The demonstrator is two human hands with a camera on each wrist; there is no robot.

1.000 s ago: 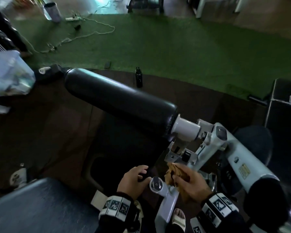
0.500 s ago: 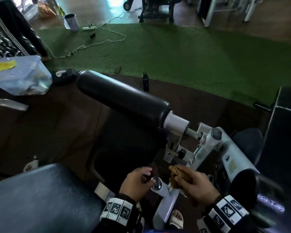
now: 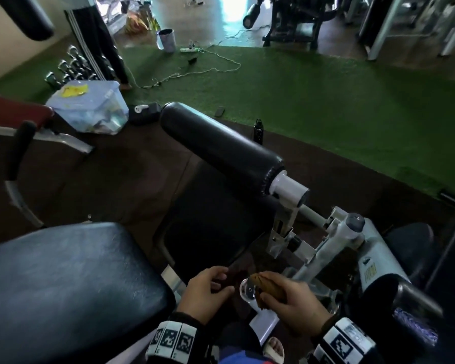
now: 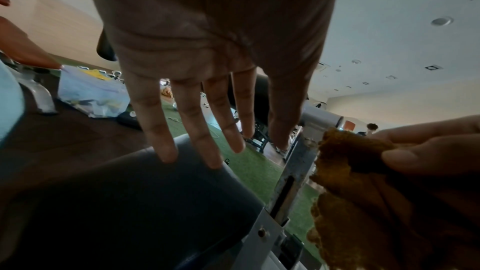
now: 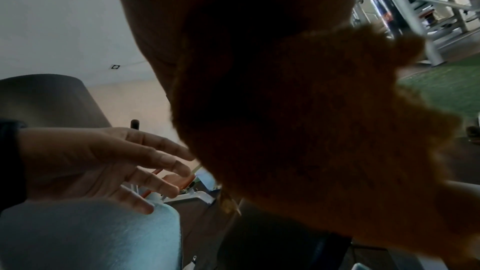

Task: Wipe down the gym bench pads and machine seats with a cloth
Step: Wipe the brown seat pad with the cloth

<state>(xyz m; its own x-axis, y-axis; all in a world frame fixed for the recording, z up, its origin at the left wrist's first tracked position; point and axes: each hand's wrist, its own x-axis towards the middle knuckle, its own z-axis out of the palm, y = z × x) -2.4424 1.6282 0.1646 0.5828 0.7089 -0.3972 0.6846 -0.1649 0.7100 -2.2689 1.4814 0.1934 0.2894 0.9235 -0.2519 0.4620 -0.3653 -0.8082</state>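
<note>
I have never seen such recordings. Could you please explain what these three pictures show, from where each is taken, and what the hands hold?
A person is cleaning gym equipment; there is no robot. The big picture comes from a camera on the person's head, looking down. It shows a black seat pad, a long black roller pad on a pale metal machine frame, and green turf behind. The other two pictures come from cameras on each wrist, looking along the fingers. The right hand grips a brown cloth, which fills most of the right wrist view. The left hand holds nothing: in the left wrist view its fingers are straight and spread above the seat pad's edge. The checkered squares on the wrists are bands worn there.
</note>
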